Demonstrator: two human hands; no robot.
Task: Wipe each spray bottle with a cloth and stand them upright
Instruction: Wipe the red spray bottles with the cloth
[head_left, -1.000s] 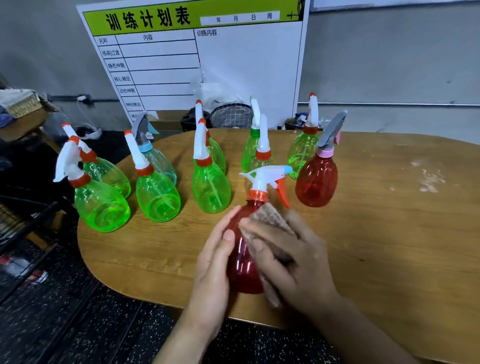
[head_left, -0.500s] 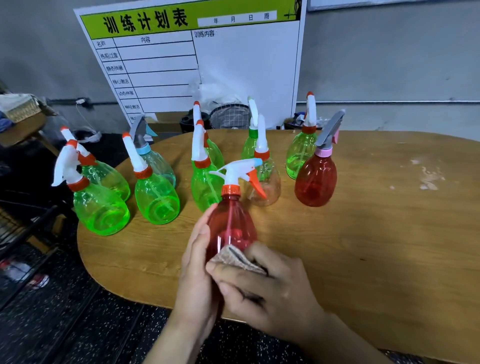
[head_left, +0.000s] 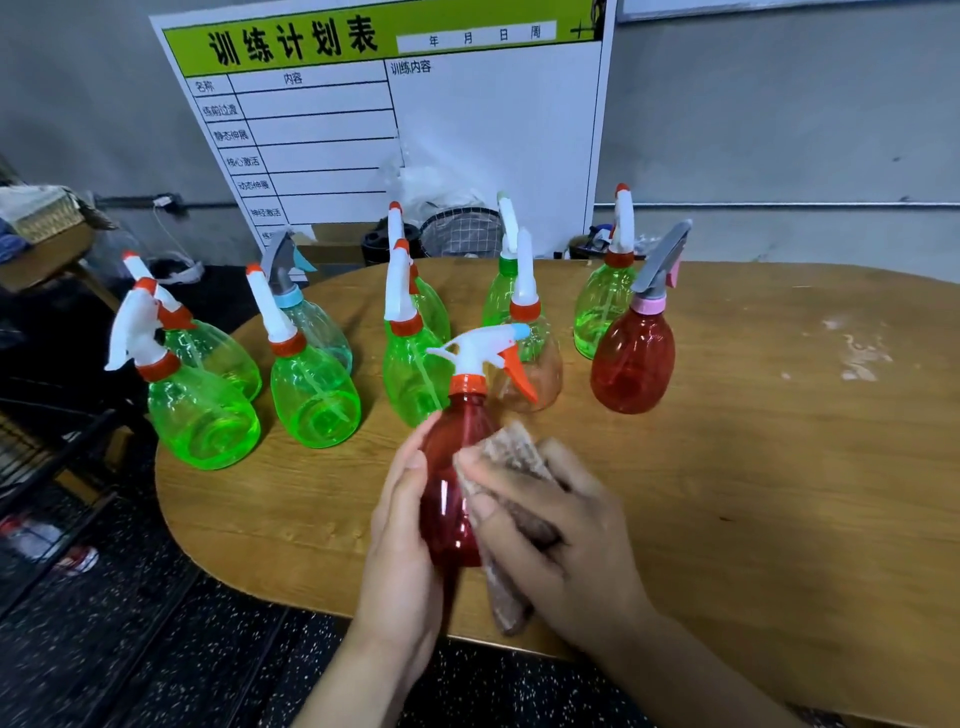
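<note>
Near the bottom centre of the frame, a person holds a red spray bottle (head_left: 447, 488) just above the near edge of a wooden worktop (head_left: 753, 467). The bottle is close to upright, its white trigger head with an orange nozzle pointing toward the right of the frame. The left hand (head_left: 402, 525) is curled around the bottle's left flank, fingers lying along the plastic. The right hand (head_left: 550, 530) presses a brownish cloth (head_left: 511, 457) against the bottle's right side, fingers wrapped over the cloth and clamping it to the plastic.

To do this step well, the holding hand should probably keep a firm grip low on the body while the cloth sweeps from the neck down to the base. Turning the bottle between strokes would bring the side now under the left palm into reach. The smooth plastic may slip, so it seems wise to work over the worktop rather than past its edge, and to set the bottle down on its flat base clear of the others.

Counting bottles: ten are visible. Seven are green, spread across the middle of the frame from left to right. Two are red, the held one and another red bottle (head_left: 631, 358) with a grey trigger standing at right of centre. One clear bottle (head_left: 535, 358) stands just behind the held bottle's nozzle. There is one cloth. All nine bottles on the worktop are upright.
</note>
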